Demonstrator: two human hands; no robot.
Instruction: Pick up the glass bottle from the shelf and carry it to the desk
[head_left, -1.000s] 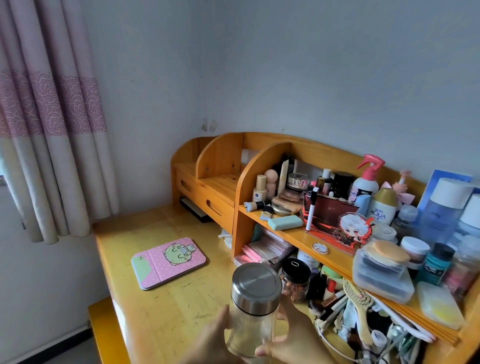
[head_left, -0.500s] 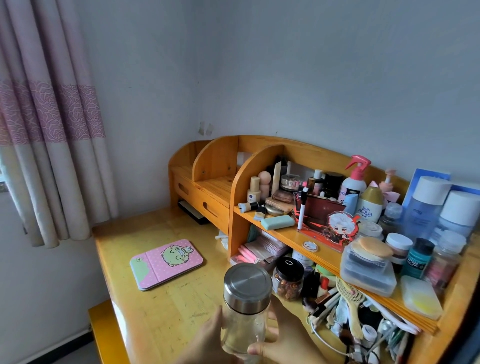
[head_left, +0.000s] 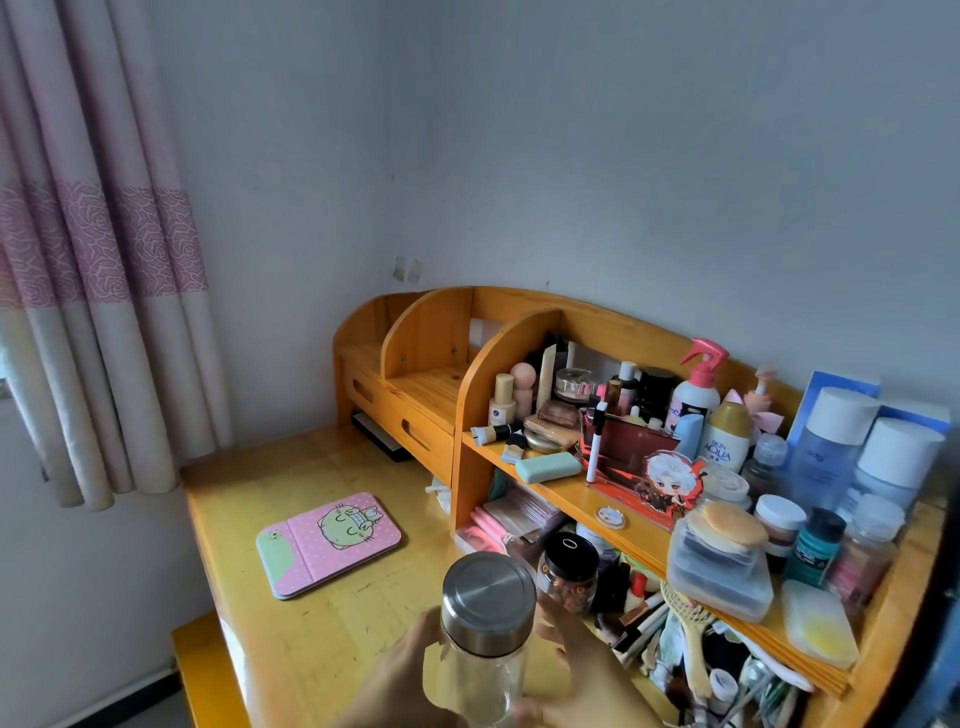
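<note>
The glass bottle (head_left: 485, 636) is clear with a brushed steel cap and stands upright at the bottom centre, over the wooden desk (head_left: 311, 613). My left hand (head_left: 400, 680) wraps its left side. My right hand (head_left: 582, 680) cups its right side and base, thumb across the front. Its bottom is cut off by the frame edge, so I cannot tell whether it touches the desk. The wooden shelf (head_left: 587, 504) stands to the right and behind.
A pink tablet case (head_left: 328, 543) lies on the desk to the left. A black-lidded jar (head_left: 569, 569) stands just behind the bottle. Many cosmetics bottles crowd the shelf, and brushes and pens fill the space under it. A curtain (head_left: 88, 291) hangs at the left.
The view has tilted slightly up and to the right. The bottle stays in both hands at nearly the same spot near the desk's front.
</note>
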